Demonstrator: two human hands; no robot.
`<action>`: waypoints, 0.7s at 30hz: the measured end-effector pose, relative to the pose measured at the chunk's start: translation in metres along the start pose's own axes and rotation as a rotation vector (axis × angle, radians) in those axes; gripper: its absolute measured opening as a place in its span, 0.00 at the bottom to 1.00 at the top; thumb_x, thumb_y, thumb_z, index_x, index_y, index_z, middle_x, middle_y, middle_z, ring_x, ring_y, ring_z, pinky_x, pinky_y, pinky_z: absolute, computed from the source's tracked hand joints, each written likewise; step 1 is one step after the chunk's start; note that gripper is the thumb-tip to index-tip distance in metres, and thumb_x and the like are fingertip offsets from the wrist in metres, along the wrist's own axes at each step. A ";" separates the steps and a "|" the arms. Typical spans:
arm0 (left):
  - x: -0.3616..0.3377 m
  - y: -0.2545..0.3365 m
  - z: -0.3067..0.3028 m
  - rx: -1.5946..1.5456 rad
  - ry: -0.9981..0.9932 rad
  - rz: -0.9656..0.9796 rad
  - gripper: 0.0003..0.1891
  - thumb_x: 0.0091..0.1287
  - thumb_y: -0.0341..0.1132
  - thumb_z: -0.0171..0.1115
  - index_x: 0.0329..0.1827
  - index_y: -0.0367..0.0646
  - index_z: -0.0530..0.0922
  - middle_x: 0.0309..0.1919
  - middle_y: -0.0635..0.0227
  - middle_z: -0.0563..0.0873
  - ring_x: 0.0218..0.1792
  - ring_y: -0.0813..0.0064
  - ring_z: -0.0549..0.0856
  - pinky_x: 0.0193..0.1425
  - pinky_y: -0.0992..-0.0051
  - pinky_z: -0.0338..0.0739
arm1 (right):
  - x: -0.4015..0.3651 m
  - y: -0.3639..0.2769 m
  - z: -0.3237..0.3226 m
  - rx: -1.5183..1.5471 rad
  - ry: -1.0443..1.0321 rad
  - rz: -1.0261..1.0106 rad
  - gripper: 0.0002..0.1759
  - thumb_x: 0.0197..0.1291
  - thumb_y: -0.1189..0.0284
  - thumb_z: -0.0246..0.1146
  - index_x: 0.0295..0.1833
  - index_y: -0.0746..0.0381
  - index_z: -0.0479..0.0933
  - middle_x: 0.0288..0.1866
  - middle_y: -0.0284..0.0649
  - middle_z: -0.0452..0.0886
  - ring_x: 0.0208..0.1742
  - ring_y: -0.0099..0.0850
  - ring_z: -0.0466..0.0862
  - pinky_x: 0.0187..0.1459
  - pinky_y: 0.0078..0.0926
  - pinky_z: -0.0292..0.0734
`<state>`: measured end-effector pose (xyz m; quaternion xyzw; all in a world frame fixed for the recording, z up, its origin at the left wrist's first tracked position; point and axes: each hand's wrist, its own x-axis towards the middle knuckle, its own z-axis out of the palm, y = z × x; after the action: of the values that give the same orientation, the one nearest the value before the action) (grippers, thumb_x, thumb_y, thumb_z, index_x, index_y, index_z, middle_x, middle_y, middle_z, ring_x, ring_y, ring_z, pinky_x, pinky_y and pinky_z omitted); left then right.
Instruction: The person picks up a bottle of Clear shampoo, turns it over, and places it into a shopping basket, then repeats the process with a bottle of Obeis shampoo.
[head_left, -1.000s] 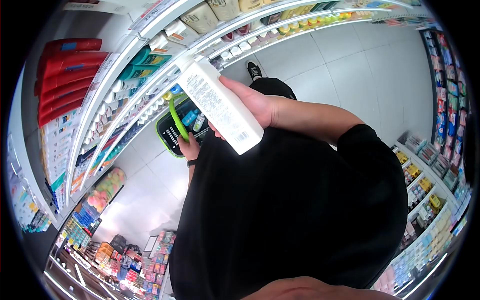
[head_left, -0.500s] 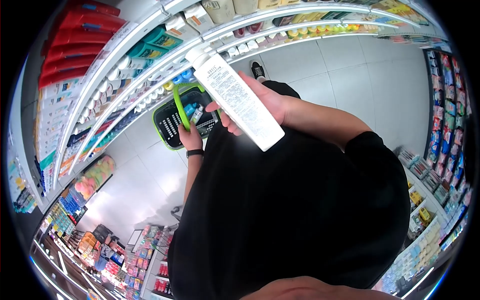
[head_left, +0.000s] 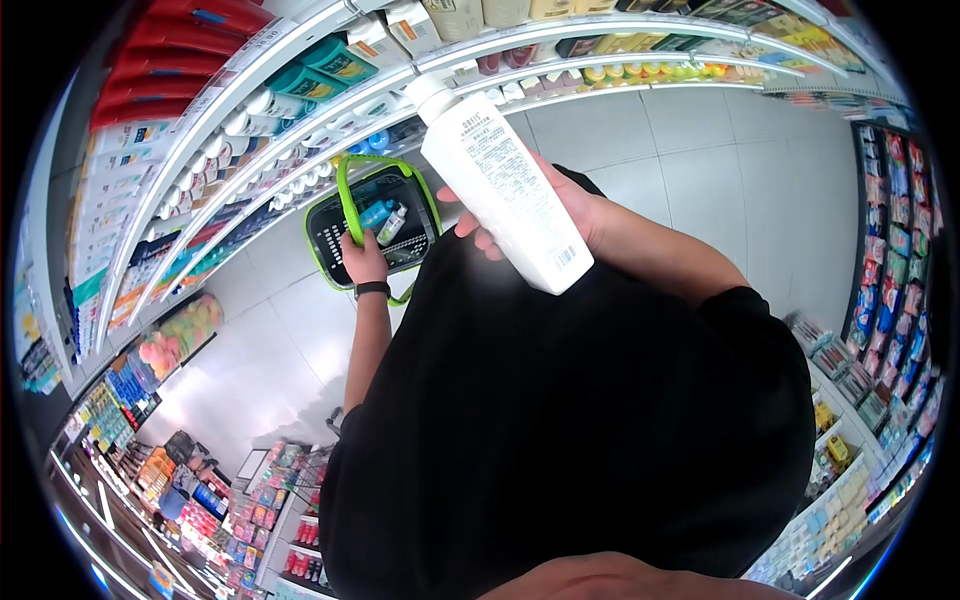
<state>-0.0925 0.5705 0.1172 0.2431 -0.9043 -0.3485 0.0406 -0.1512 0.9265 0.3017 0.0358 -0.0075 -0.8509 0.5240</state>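
Right hand grips 1 white bottle; left hand grips 1 green handle.

White shelves: teal containers, pale bottles, red packs.

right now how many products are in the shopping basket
2 visible in the shopping basket held by the left hand: a blue product, and a pale bottle just right of it. Others may be hidden.
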 end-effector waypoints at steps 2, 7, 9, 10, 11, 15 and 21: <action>0.001 0.000 0.001 0.020 -0.007 -0.040 0.17 0.70 0.43 0.65 0.50 0.36 0.80 0.37 0.50 0.87 0.37 0.52 0.87 0.44 0.59 0.79 | -0.007 -0.006 0.004 0.019 0.029 -0.006 0.50 0.72 0.33 0.44 0.77 0.68 0.63 0.56 0.60 0.83 0.46 0.47 0.89 0.52 0.43 0.87; -0.005 0.007 0.011 0.118 -0.006 -0.061 0.20 0.71 0.45 0.62 0.55 0.39 0.79 0.43 0.48 0.88 0.44 0.46 0.87 0.49 0.55 0.80 | -0.032 -0.023 0.007 0.031 0.007 -0.004 0.51 0.71 0.32 0.45 0.76 0.69 0.64 0.56 0.58 0.84 0.48 0.44 0.90 0.52 0.43 0.88; -0.007 0.013 0.016 0.136 -0.001 -0.063 0.20 0.71 0.45 0.62 0.56 0.39 0.78 0.43 0.47 0.88 0.44 0.45 0.87 0.50 0.55 0.80 | -0.042 -0.030 0.007 0.031 0.001 0.002 0.51 0.71 0.32 0.45 0.76 0.69 0.64 0.56 0.59 0.84 0.48 0.44 0.90 0.52 0.43 0.88; -0.008 0.019 0.018 0.152 -0.003 -0.075 0.20 0.71 0.45 0.62 0.56 0.39 0.78 0.42 0.47 0.88 0.45 0.45 0.87 0.50 0.55 0.80 | -0.048 -0.033 0.006 0.029 0.007 -0.005 0.51 0.71 0.32 0.44 0.76 0.69 0.64 0.55 0.59 0.84 0.47 0.44 0.90 0.51 0.43 0.88; -0.010 0.025 0.020 0.167 -0.005 -0.088 0.20 0.71 0.45 0.62 0.56 0.39 0.78 0.42 0.47 0.88 0.45 0.45 0.87 0.50 0.54 0.80 | -0.054 -0.035 0.005 0.028 0.013 -0.010 0.51 0.71 0.32 0.44 0.76 0.70 0.64 0.55 0.59 0.84 0.47 0.44 0.90 0.51 0.43 0.88; -0.015 0.052 0.023 0.336 0.027 -0.126 0.18 0.72 0.48 0.58 0.52 0.41 0.77 0.42 0.45 0.88 0.44 0.41 0.87 0.48 0.49 0.79 | -0.077 -0.050 -0.005 0.014 0.009 0.022 0.51 0.72 0.32 0.42 0.75 0.70 0.65 0.54 0.59 0.84 0.46 0.44 0.90 0.51 0.43 0.88; -0.016 0.046 0.029 0.433 0.075 -0.133 0.20 0.73 0.50 0.56 0.50 0.39 0.75 0.38 0.43 0.88 0.42 0.40 0.87 0.47 0.47 0.79 | -0.103 -0.058 -0.010 0.018 0.042 0.043 0.50 0.73 0.33 0.40 0.76 0.69 0.64 0.53 0.59 0.84 0.46 0.44 0.90 0.50 0.43 0.89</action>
<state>-0.1043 0.6245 0.1269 0.3181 -0.9378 -0.1391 -0.0020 -0.1558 1.0446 0.2943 0.0583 -0.0049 -0.8384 0.5419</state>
